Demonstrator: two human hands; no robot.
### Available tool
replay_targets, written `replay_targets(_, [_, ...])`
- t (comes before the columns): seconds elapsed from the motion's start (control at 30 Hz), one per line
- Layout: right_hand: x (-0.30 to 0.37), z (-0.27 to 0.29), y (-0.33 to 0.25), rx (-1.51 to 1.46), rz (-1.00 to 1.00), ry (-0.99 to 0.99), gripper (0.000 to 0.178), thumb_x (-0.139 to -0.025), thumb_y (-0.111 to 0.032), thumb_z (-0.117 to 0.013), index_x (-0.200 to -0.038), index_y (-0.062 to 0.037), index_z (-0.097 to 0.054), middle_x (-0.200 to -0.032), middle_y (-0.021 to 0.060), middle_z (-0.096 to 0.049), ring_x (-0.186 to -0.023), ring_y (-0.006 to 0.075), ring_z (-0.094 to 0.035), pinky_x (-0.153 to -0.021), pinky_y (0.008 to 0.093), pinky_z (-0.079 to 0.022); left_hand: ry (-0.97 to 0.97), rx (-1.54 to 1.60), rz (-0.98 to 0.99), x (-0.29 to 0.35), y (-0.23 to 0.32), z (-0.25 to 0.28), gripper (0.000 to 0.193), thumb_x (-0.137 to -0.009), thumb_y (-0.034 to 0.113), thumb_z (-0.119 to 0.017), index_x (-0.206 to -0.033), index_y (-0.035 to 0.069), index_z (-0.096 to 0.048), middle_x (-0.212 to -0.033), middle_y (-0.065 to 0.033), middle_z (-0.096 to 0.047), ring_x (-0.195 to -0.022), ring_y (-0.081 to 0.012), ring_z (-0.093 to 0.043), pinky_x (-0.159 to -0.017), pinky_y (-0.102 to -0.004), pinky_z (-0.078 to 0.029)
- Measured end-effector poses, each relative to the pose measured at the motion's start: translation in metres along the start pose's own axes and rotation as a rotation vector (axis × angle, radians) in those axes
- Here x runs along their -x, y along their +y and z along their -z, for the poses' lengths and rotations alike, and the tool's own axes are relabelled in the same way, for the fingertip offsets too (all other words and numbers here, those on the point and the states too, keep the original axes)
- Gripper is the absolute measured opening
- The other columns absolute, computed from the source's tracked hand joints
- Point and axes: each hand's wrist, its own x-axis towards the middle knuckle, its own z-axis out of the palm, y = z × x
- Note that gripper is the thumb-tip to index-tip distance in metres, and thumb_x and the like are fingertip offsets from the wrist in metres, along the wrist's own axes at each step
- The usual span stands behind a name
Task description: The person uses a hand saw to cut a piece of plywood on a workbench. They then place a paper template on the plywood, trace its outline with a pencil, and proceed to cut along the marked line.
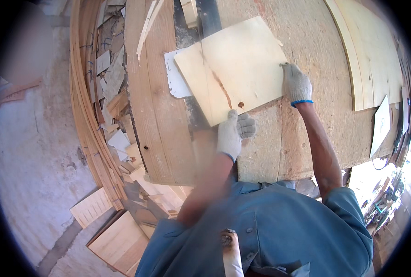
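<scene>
A pale plywood sheet (242,60) lies slanted over the wooden workbench (316,138). It carries a long brown streak and a dark knot near its close edge. My left hand (233,134), in a white knitted glove, grips that close edge with the thumb on top and the fingers bent. In a matching glove with a blue cuff, my right hand (298,84) is closed on the sheet's right corner. A white sheet (175,76) with a row of small marks pokes out from under the plywood's left side. Part of a dark strip (195,113) set into the bench is covered too.
Long thin wood strips (87,111) and mixed offcuts line the bench's left side. Larger pale boards (371,51) lie at the far right. Cut panels (120,242) rest on the floor at lower left. Narrow slats (149,25) lie on the far bench.
</scene>
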Motion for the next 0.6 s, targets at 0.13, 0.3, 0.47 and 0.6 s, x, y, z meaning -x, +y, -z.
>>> replay_targets(0.13, [-0.019, -0.003, 0.000, -0.006, -0.011, 0.005, 0.036, -0.102, -0.040, -0.037, -0.118, -0.0188, -0.063, -0.112, 0.0173, -0.067, -0.105, 0.0400, -0.063, -0.090, 0.0508, -0.049, 0.023, -0.163, -0.071, -0.009, 0.017, -0.014, 0.043, -0.104, 0.041, -0.041, -0.102, 0.003, -0.061, -0.083, -0.0141, -0.071, -0.062, -0.0228, -0.067, -0.056, -0.0338, -0.055])
replay_targets(0.3, [-0.050, -0.013, 0.012, 0.050, 0.165, 0.101, 0.041, -0.103, -0.041, -0.036, -0.121, -0.0152, -0.063, -0.121, 0.0167, -0.065, -0.109, 0.0411, -0.061, -0.093, 0.0489, -0.049, 0.020, -0.042, -0.055, -0.027, 0.031, -0.031, 0.043, -0.104, 0.042, -0.042, -0.100, 0.003, -0.061, -0.082, -0.0138, -0.071, -0.062, -0.0226, -0.067, -0.056, -0.0335, -0.054])
replay_targets(0.47, [-0.065, -0.011, 0.000, 0.166, 0.220, 0.094, 0.037, -0.103, -0.033, -0.037, -0.127, -0.0157, -0.058, -0.129, 0.0128, -0.062, -0.111, 0.0385, -0.062, -0.094, 0.0468, -0.050, -0.035, 0.053, -0.031, -0.048, 0.036, -0.028, 0.043, -0.104, 0.041, -0.042, -0.102, 0.002, -0.060, -0.083, -0.0146, -0.071, -0.061, -0.0232, -0.067, -0.055, -0.0335, -0.054])
replay_targets(0.6, [-0.085, -0.020, 0.015, 0.244, 0.316, 0.155, 0.035, -0.102, -0.029, -0.039, -0.128, -0.0147, -0.057, -0.129, 0.0133, -0.062, -0.109, 0.0386, -0.063, -0.095, 0.0459, -0.051, -0.038, 0.073, -0.005, -0.058, 0.040, -0.035, 0.043, -0.105, 0.040, -0.041, -0.103, 0.001, -0.060, -0.084, -0.0153, -0.072, -0.060, -0.0235, -0.067, -0.054, -0.0338, -0.054])
